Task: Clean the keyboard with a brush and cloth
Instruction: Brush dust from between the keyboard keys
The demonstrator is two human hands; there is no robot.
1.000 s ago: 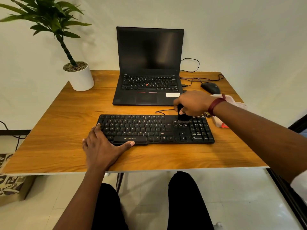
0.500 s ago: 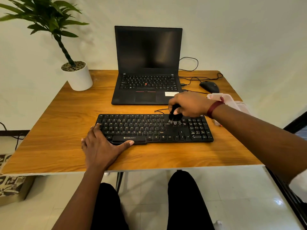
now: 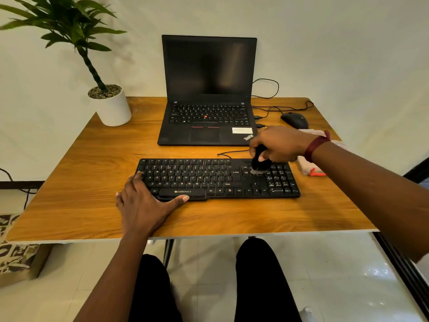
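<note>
A black keyboard (image 3: 209,177) lies across the middle of the wooden table (image 3: 81,182). My right hand (image 3: 278,142) grips a small black brush (image 3: 259,162) whose pale bristles touch the keys just left of the number pad. My left hand (image 3: 144,203) rests flat on the keyboard's lower left corner, fingers straight and thumb along the front edge by the space bar. A pale cloth (image 3: 311,167) with a red mark lies on the table right of the keyboard, partly hidden behind my right wrist.
An open black laptop (image 3: 206,94) stands behind the keyboard. A black mouse (image 3: 294,120) and cables lie at the back right. A potted plant (image 3: 111,105) in a white pot stands at the back left. My knees are under the table's front edge.
My right hand swept the brush left across the keyboard's right part, then back right toward the number pad. My left hand has stayed in place.
</note>
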